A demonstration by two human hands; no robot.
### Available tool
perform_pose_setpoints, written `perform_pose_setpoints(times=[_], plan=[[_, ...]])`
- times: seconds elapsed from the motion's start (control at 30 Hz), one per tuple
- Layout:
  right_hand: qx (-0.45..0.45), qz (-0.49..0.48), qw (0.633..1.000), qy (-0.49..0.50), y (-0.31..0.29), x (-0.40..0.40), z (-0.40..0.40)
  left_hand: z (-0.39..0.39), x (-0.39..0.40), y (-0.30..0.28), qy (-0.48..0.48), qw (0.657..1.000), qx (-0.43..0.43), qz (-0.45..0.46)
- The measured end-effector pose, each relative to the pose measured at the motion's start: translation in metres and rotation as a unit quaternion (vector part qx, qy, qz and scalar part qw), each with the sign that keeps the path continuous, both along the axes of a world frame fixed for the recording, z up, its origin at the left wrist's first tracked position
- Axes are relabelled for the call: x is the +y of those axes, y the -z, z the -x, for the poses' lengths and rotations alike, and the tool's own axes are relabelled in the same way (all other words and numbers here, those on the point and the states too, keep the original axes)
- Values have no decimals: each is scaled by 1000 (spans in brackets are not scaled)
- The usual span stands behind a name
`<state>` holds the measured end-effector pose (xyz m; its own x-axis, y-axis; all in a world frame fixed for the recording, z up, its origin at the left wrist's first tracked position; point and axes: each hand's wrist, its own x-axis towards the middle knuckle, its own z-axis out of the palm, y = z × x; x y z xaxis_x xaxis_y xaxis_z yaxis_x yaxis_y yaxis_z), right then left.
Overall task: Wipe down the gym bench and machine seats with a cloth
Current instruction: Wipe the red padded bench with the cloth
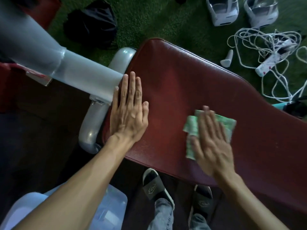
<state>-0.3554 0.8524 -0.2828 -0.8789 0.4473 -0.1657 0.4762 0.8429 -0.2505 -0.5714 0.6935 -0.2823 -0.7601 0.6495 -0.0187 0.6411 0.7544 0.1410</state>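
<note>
A dark red padded gym bench (191, 83) runs from the upper middle to the lower right. My left hand (129, 112) lies flat, palm down, on the bench's left end, beside the grey frame; its fingers are straight and hold nothing. My right hand (214, 143) presses flat on a folded green and white cloth (227, 123) near the middle of the pad. The hand is blurred and covers most of the cloth.
A grey metal machine arm (49, 58) and curved tube (93, 127) border the bench on the left. A black bag (91, 22), two white devices (222, 10), a power strip with tangled white cables (269, 63) lie on green turf. A clear plastic box (109, 211) and my sandalled feet (156, 186) are below.
</note>
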Motion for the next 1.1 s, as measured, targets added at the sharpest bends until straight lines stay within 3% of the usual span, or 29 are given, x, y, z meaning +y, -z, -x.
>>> perform_pose_setpoints(times=[0.07,0.17,0.23,0.3,0.37,0.43,0.53,0.6,0.7,0.77,0.87,0.93,1.0,1.1], plan=[[-11,-8,991,136,5,32,-17,-3,13,0,-3,1000,10,15],[31,9,958,285,9,70,35,-7,21,1,8,999,22,33],[50,8,964,261,10,74,77,-7,22,2,15,999,31,31],[57,-3,988,141,7,50,93,-5,20,2,10,999,37,36],[48,-5,999,20,3,16,67,-9,25,2,18,999,25,36],[44,12,999,-29,3,-3,14,-22,45,5,76,997,18,30],[22,3,998,58,13,19,-81,-71,96,13,156,987,-7,23],[-2,-16,980,197,22,68,-118,-103,125,16,109,994,-19,18],[12,5,933,360,28,137,-107,-120,142,19,42,999,0,19],[26,1,940,341,27,145,-83,-121,141,21,46,999,12,21],[36,2,988,151,23,109,-89,-121,141,19,28,999,7,32],[24,7,998,64,22,84,-130,-137,153,16,54,998,-8,26],[16,-2,996,82,28,84,-181,-168,169,19,149,989,-12,20],[-9,-27,961,273,38,131,-225,-203,185,24,195,980,-19,24]])
